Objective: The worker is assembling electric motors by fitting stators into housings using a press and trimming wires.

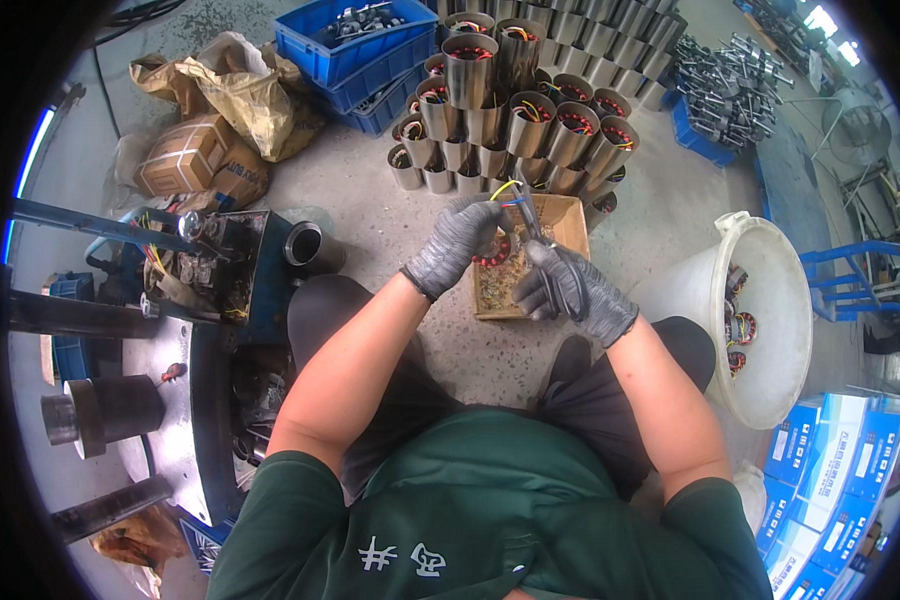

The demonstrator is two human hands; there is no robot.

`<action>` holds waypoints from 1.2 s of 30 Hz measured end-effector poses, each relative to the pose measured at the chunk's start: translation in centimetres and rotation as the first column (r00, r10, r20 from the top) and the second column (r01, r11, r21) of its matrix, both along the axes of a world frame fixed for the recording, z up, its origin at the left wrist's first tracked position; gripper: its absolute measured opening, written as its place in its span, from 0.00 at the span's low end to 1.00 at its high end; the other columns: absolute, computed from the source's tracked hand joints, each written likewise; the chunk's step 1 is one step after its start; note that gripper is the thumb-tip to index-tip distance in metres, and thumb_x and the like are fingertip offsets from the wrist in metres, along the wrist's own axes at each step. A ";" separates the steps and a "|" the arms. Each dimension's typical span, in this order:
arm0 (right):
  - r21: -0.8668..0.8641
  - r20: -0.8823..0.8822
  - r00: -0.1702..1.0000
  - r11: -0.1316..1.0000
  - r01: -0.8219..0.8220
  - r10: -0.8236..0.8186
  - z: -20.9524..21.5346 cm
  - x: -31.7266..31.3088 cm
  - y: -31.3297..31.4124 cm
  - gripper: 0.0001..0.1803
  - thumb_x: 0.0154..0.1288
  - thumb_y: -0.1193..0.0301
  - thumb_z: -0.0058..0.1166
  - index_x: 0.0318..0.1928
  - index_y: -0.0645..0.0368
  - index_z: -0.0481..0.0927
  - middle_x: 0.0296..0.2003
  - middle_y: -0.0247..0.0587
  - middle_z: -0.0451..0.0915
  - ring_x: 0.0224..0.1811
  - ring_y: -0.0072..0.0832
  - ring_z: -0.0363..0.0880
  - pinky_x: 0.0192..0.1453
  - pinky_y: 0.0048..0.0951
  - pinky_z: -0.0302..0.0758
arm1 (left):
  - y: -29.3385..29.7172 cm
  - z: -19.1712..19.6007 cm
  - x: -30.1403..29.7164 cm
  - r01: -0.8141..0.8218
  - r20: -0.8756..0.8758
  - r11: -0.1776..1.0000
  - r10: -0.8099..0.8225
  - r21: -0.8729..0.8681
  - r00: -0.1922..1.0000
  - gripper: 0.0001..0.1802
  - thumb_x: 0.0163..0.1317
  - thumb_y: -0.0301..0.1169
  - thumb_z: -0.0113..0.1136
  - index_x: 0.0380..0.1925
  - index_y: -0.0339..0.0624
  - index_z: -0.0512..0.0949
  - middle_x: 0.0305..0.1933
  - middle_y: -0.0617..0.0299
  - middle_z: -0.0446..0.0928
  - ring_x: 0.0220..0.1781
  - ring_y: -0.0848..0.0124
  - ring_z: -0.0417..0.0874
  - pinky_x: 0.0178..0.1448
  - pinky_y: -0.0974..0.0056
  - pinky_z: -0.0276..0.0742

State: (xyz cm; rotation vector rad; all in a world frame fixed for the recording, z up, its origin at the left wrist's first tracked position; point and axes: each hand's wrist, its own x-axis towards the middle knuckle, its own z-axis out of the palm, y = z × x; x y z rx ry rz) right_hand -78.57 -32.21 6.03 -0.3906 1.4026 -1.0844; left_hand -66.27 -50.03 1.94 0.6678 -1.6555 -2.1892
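Grey concrete makes up the floor [460,362] in front of me, speckled and scuffed, and a tawny open carton [573,224] sits on it between my knees and the stacked steel cylinders [471,72]. Over the carton's left side my gloved left hand [463,240] is curled nearly closed, keeping hold of a ring-shaped winding [495,257] with red marks around it; the ring shows just below my fingers. A yellow wire [504,188] arches up past my fingertips toward the carton's far edge. My gloved right hand [570,287], over the carton's right side, is half curled around a slim dark tool [526,213], perhaps cutters, though my glove hides part of its shape. Its tip points up, near the wire; whether they touch I cannot tell. Small scraps [495,288] litter the carton's bottom.

For moving, I have the concrete from the carton's near edge back toward my shoes. A steel plate [185,430] bounds my left; a white tub [778,310] with more windings stands beside my right knee.
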 end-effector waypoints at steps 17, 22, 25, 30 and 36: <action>-0.030 0.330 0.921 0.973 0.230 -0.208 -1.0 1.6 0.0 0.17 0.76 0.51 0.52 0.47 0.49 0.73 0.21 0.30 0.76 0.13 0.19 0.66 0.14 0.23 0.63 | 2.5 0.4 -0.9 -0.212 0.066 0.975 0.216 -0.065 0.974 0.15 0.73 0.33 0.57 0.52 0.34 0.78 0.28 0.67 0.79 0.28 0.81 0.77 0.33 0.72 0.75; 0.018 0.310 0.924 0.973 0.230 -0.224 -1.5 2.1 0.4 0.18 0.76 0.50 0.53 0.48 0.50 0.73 0.21 0.30 0.75 0.13 0.18 0.65 0.14 0.23 0.62 | 1.0 -2.0 -1.5 -0.212 -0.025 0.976 0.211 -0.056 0.977 0.12 0.73 0.34 0.58 0.47 0.36 0.78 0.26 0.66 0.78 0.25 0.79 0.76 0.30 0.71 0.74; 0.044 0.299 0.923 0.969 0.241 -0.243 -2.5 1.8 0.6 0.20 0.75 0.49 0.53 0.48 0.51 0.73 0.21 0.31 0.75 0.13 0.20 0.66 0.14 0.24 0.63 | 1.1 -0.2 -1.5 -0.252 0.100 0.967 0.254 -0.031 0.962 0.12 0.73 0.34 0.58 0.46 0.36 0.78 0.26 0.65 0.78 0.25 0.78 0.76 0.31 0.70 0.75; 0.046 0.045 0.971 0.971 0.234 -0.236 -2.7 1.8 0.6 0.26 0.74 0.44 0.51 0.53 0.53 0.73 0.22 0.34 0.77 0.15 0.26 0.74 0.18 0.27 0.71 | 0.9 -1.6 -1.3 -0.201 0.108 0.957 0.227 -0.208 0.968 0.12 0.73 0.35 0.58 0.46 0.38 0.79 0.27 0.65 0.79 0.26 0.78 0.77 0.33 0.70 0.76; 0.072 0.167 0.979 0.992 0.108 -0.118 -2.7 1.6 0.4 0.30 0.73 0.42 0.49 0.59 0.54 0.72 0.25 0.39 0.81 0.22 0.32 0.81 0.28 0.35 0.79 | 1.5 -0.6 -1.0 -0.081 0.169 0.974 0.118 -0.211 0.979 0.14 0.73 0.34 0.59 0.50 0.36 0.79 0.33 0.66 0.80 0.31 0.79 0.79 0.36 0.69 0.78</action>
